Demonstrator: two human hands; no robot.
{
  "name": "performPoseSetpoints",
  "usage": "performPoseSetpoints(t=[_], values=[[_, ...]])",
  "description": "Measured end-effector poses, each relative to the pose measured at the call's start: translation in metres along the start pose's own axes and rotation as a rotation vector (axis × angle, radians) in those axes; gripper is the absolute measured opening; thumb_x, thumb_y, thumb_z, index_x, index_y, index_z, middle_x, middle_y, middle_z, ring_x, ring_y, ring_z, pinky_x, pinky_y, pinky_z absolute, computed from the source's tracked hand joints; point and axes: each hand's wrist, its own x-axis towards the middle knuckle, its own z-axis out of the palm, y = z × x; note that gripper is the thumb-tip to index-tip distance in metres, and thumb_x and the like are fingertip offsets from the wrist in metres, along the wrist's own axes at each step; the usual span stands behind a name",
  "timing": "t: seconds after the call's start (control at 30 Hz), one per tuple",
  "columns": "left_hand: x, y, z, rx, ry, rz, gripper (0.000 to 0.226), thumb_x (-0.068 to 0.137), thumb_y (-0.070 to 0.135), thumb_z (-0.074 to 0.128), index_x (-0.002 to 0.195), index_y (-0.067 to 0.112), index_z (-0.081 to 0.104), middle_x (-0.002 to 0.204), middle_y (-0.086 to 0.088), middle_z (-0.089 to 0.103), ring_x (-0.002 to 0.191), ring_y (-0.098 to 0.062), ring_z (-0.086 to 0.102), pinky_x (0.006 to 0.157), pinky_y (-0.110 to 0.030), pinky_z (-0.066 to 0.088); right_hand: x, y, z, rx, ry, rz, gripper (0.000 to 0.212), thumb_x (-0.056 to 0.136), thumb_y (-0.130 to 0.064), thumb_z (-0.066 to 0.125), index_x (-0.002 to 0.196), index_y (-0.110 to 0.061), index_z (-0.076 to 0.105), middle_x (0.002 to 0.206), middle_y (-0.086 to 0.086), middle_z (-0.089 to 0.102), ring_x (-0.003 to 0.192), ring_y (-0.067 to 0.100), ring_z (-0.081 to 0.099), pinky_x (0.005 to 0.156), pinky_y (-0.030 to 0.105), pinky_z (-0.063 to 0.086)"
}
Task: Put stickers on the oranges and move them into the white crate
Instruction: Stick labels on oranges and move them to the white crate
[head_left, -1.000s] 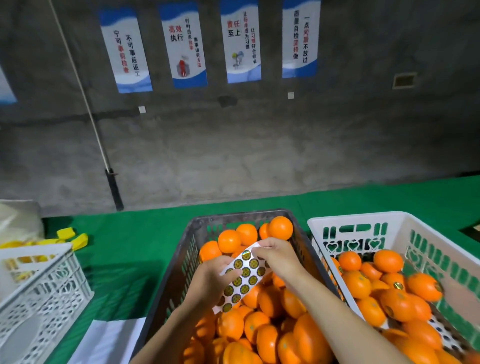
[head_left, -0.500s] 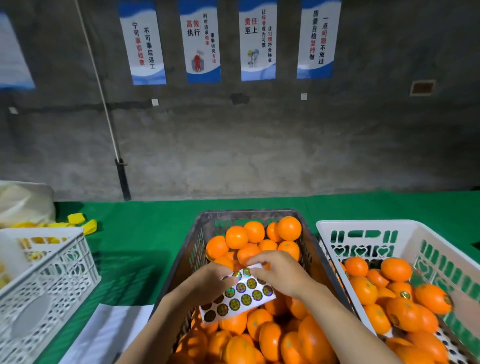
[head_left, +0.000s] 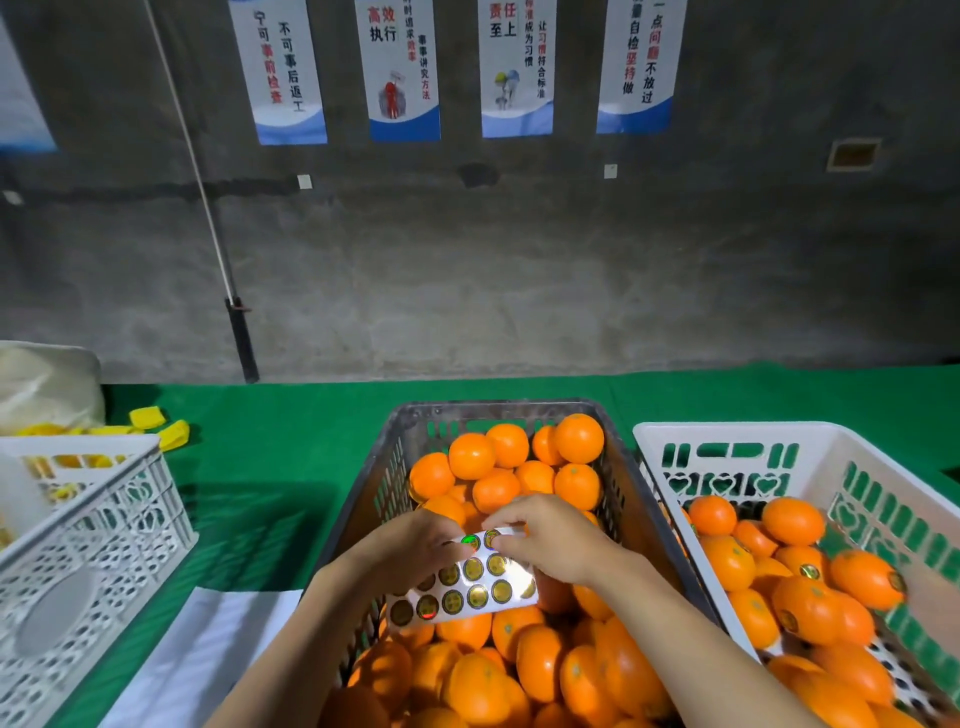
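A dark grey crate in front of me is heaped with oranges. Over it my left hand holds a white sticker sheet with round gold stickers. My right hand pinches the sheet's top edge with thumb and fingers, at a sticker there. To the right stands the white crate, holding several oranges; some show a gold sticker.
A second white crate sits at the left with yellow pieces behind it. White paper lies on the green table cover. A concrete wall with posters rises behind the table.
Both hands with the sheet have dropped lower over the grey crate, and the sheet now lies flatter. My right fingers have closed on its top edge.
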Motion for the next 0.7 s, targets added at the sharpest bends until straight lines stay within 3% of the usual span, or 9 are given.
performPoseSetpoints(t=[0.07, 0.13, 0.37, 0.53, 0.7], values=[[-0.001, 0.001, 0.000, -0.040, -0.012, -0.006, 0.042, 0.099, 0.026, 0.054, 0.062, 0.021, 0.035, 0.057, 0.008, 0.029, 0.049, -0.008, 0.029, 0.049, -0.021, 0.022, 0.001, -0.001, 0.000, -0.008, 0.011, 0.005, 0.025, 0.095, -0.032, 0.066, 0.120, -0.028, 0.071, 0.123, -0.009, 0.068, 0.107, 0.007, 0.060, 0.088, 0.030, 0.052], [0.000, 0.002, -0.001, -0.096, -0.009, -0.009, 0.038, 0.099, 0.023, 0.053, 0.064, 0.017, 0.039, 0.055, 0.008, 0.031, 0.047, -0.008, 0.032, 0.047, -0.018, 0.025, 0.001, -0.002, 0.000, 0.002, 0.053, 0.026, 0.022, 0.095, -0.030, 0.066, 0.115, -0.028, 0.073, 0.117, -0.008, 0.070, 0.099, 0.008, 0.061, 0.083, 0.035, 0.055], [0.000, 0.011, -0.004, -0.268, -0.019, -0.108, 0.038, 0.098, 0.024, 0.056, 0.064, 0.014, 0.043, 0.054, 0.007, 0.039, 0.046, -0.004, 0.035, 0.047, -0.015, 0.028, 0.002, -0.007, 0.003, -0.066, 0.160, 0.017, 0.021, 0.096, -0.029, 0.063, 0.113, -0.028, 0.075, 0.105, -0.005, 0.075, 0.085, 0.008, 0.063, 0.080, 0.039, 0.054], [-0.003, 0.011, -0.008, -0.471, -0.067, -0.231, 0.029, 0.096, 0.019, 0.056, 0.069, 0.010, 0.051, 0.063, -0.004, 0.053, 0.055, -0.012, 0.050, 0.052, -0.019, 0.038, 0.003, -0.006, 0.006, -0.192, 0.219, -0.051, 0.022, 0.100, -0.031, 0.058, 0.112, -0.028, 0.076, 0.109, -0.006, 0.075, 0.103, 0.018, 0.064, 0.097, 0.038, 0.042], [-0.004, 0.020, -0.014, -0.626, 0.020, -0.299, 0.022, 0.092, 0.004, 0.048, 0.071, 0.008, 0.044, 0.070, -0.012, 0.046, 0.067, -0.021, 0.045, 0.063, -0.029, 0.037, 0.004, -0.004, 0.007, -0.419, 0.234, -0.141, 0.030, 0.105, -0.033, 0.044, 0.114, -0.026, 0.072, 0.116, -0.007, 0.070, 0.109, 0.016, 0.060, 0.097, 0.034, 0.036]])
